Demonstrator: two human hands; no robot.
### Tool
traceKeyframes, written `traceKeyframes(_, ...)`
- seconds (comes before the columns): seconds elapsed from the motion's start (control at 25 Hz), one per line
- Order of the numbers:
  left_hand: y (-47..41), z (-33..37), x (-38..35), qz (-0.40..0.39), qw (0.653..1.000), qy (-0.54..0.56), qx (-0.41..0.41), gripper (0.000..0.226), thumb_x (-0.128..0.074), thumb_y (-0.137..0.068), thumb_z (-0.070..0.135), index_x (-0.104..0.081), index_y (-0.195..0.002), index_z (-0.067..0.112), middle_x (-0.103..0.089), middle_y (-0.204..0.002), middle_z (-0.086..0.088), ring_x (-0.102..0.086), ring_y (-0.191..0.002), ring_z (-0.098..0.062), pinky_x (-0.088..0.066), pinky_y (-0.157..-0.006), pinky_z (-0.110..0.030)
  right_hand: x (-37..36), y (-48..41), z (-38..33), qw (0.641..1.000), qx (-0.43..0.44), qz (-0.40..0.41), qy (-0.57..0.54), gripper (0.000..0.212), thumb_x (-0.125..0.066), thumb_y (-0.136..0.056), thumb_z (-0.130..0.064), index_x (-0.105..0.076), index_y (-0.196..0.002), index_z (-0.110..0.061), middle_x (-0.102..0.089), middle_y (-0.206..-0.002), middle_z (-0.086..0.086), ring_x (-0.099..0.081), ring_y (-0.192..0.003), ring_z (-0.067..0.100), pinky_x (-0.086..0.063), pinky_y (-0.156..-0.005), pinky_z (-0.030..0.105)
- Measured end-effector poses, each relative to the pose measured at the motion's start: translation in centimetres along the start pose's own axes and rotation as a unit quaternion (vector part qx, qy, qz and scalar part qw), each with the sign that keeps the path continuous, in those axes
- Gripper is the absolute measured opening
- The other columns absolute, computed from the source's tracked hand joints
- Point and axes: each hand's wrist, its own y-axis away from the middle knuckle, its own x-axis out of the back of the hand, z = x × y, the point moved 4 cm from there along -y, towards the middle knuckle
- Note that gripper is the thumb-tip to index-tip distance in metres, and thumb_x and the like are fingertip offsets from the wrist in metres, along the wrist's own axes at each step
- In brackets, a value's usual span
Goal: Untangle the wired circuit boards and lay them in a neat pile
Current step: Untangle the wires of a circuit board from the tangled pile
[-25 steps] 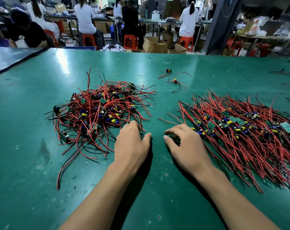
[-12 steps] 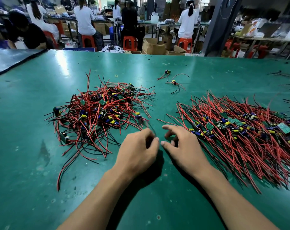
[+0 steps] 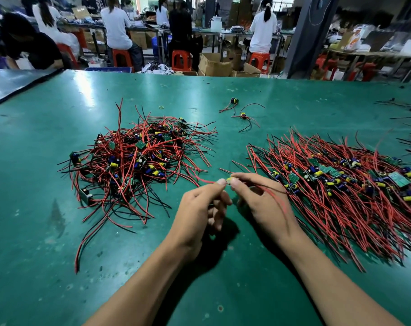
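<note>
Left grip: left grip (image 3: 197, 212) pinched the held board (image 3: 228, 181) w/ thumb + forefinger. Other fingers were curled under, holding nothing I could see.
Right grip: right grip (image 3: 263, 205) pinched the same board from the opposite side, fingertips of both grips nearly touching.
Held board: tiny and mostly hidden btwn the fingertips, only a yellow part showing. It was up off the desk (image 3: 47, 255), btwn the two heaps.
Leads: a red lead (image 3: 203, 181) ran left toward the tangled heap (image 3: 134, 161); I couldn't tell if it was free of it. More leads trailed right past the right grip.
Handling: I judged it v. light. The board looked stiff but small, w/ soldered parts that could snap. The leads looked soft and springy, so likely to snag.
Where to hold: by the board edges, not the capacitors or joints. I'd ease leads out along their length, no yanking.
Tangled heap: left of the grips, red/black leads looped every way, boards buried in it.
Neat pile: neat pile (image 3: 340, 208) was to the right, leads combed roughly one way, boards in a band across it.
Progress: the pile looked bigger than the heap, so prob. past halfway.
Desk: green. Two stray boards (image 3: 243, 116) w/ leads lay on the far side, a rubber band (image 3: 161, 107) nearby.
Bkgd: people sat on red stools at other benches, cartons beside them.
</note>
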Motion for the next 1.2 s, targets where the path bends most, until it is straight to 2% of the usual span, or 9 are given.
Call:
traceKeyframes(0.08, -0.3, -0.4, 0.2, -0.007, 1.0, -0.023, 0.012, 0.026, -0.066, -0.086, 0.031, -0.066, -0.064, 0.016, -0.052, -0.051, -0.001, -0.044, -0.037, -0.013, -0.032, -0.037, -0.017, -0.4, -0.4, -0.1, 0.982, -0.092, -0.009, -0.165, 0.012, -0.075, -0.082, -0.034, -0.079, -0.087, -0.024, -0.074, -0.084, 0.0, -0.059, -0.061, 0.013, -0.046, -0.056, 0.028)
traceKeyframes(0.24, -0.5, -0.6, -0.2, -0.005, 0.999, -0.034, 0.022, 0.015, -0.063, -0.092, 0.01, -0.065, -0.078, 0.011, -0.06, -0.057, -0.005, -0.053, -0.04, -0.016, -0.042, -0.039, -0.02, -0.7, -0.4, -0.9, 0.913, -0.171, -0.104, -0.355, 0.017, -0.073, -0.077, -0.035, -0.077, -0.076, -0.018, -0.066, -0.076, 0.0, -0.049, -0.05, 0.006, -0.046, -0.053, 0.017)
traceKeyframes(0.44, -0.6, -0.1, 0.3, -0.045, 0.991, 0.107, 0.066, 0.019, -0.062, -0.092, 0.024, -0.063, -0.093, 0.005, -0.065, -0.072, -0.013, -0.058, -0.046, -0.018, -0.046, -0.042, -0.021, -1.5, 0.6, -1.1, 0.908, -0.212, -0.191, -0.308, 0.032, -0.075, -0.074, -0.047, -0.068, -0.06, -0.02, -0.055, -0.056, 0.0, -0.04, -0.038, 0.007, -0.048, -0.044, 0.02)
traceKeyframes(0.52, -0.4, -0.1, 0.2, -0.082, 0.989, 0.093, 0.081, 0.032, -0.064, -0.087, 0.031, -0.063, -0.1, 0.002, -0.068, -0.08, -0.016, -0.062, -0.051, -0.019, -0.049, -0.045, -0.022, -1.6, 0.6, -1.0, 0.918, -0.205, -0.195, -0.279, 0.035, -0.08, -0.072, -0.049, -0.069, -0.071, -0.016, -0.054, -0.059, 0.002, -0.039, -0.039, 0.007, -0.043, -0.041, 0.02)
traceKeyframes(0.64, -0.4, 0.0, 0.4, -0.097, 0.984, 0.119, 0.091, 0.032, -0.068, -0.081, 0.028, -0.062, -0.101, 0.005, -0.07, -0.085, -0.016, -0.065, -0.053, -0.018, -0.052, -0.047, -0.023, -1.6, 0.5, -0.7, 0.911, -0.209, -0.21, -0.288, 0.055, -0.087, -0.07, -0.048, -0.063, -0.1, -0.008, -0.055, -0.073, 0.011, -0.042, -0.048, 0.017, -0.043, -0.054, 0.029)
traceKeyframes(0.76, -0.8, -0.2, 0.6, -0.053, 0.989, 0.118, 0.067, 0.035, -0.074, -0.069, 0.014, -0.058, -0.1, 0.007, -0.068, -0.077, -0.009, -0.063, -0.051, -0.015, -0.053, -0.049, -0.023, -1.2, 0.4, -0.5, 0.922, -0.204, -0.192, -0.269, 0.031, -0.084, -0.074, -0.039, -0.071, -0.091, -0.016, -0.062, -0.073, 0.001, -0.049, -0.051, 0.011, -0.049, -0.052, 0.024)
traceKeyframes(0.88, -1.1, -0.5, 0.6, -0.023, 0.998, 0.053, 0.019, 0.041, -0.078, -0.062, 0.012, -0.06, -0.099, 0.008, -0.061, -0.066, 0.003, -0.057, -0.054, -0.011, -0.049, -0.051, -0.022, -0.8, 0.2, -0.4, 0.943, -0.185, -0.147, -0.235, 0.02, -0.078, -0.071, -0.034, -0.076, -0.084, -0.019, -0.066, -0.078, -0.001, -0.047, -0.055, 0.008, -0.039, -0.052, 0.017)
traceKeyframes(1.08, -0.7, -0.7, 0.6, -0.036, 0.999, 0.016, -0.001, 0.028, -0.082, -0.061, 0.019, -0.069, -0.085, 0.012, -0.06, -0.073, -0.003, -0.056, -0.062, -0.016, -0.049, -0.057, -0.026, -0.6, 0.0, -0.6, 0.949, -0.171, -0.134, -0.227, 0.029, -0.083, -0.062, -0.035, -0.078, -0.083, -0.017, -0.069, -0.081, 0.003, -0.05, -0.078, 0.021, -0.037, -0.07, 0.032)
traceKeyframes(1.2, -0.8, -0.7, 0.3, -0.037, 0.999, 0.027, 0.003, 0.025, -0.079, -0.068, 0.023, -0.065, -0.085, 0.009, -0.064, -0.076, -0.007, -0.06, -0.062, -0.017, -0.052, -0.056, -0.023, -0.7, 0.2, -0.4, 0.95, -0.163, -0.165, -0.21, 0.021, -0.078, -0.074, -0.031, -0.077, -0.087, -0.014, -0.068, -0.086, 0.011, -0.056, -0.082, 0.026, -0.049, -0.083, 0.045)
